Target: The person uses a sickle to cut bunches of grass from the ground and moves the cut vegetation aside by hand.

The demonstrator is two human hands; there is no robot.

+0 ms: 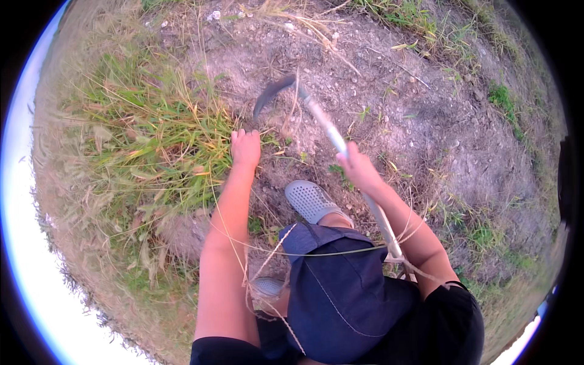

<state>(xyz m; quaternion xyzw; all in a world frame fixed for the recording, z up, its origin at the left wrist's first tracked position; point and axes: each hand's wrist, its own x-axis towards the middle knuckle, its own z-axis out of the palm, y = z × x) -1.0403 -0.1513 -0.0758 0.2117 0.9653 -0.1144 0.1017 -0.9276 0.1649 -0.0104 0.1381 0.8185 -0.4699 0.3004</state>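
Note:
My right hand is wrapped around the long pale handle of a sickle. Its dark curved blade arcs to the left just above the dirt, with the tip pointing back toward my left hand. That hand is curled at the right edge of a clump of green and yellowing grass, apparently gripping stems; the fingertips are hidden from above. A thin dry stalk crosses near the base of the blade. Below my right hand the handle runs back under my forearm.
My foot in a grey perforated clog stands on bare soil between my arms; the other clog is behind it. Loose twine hangs before my dark-clad leg. Dry stalks and small stones lie ahead.

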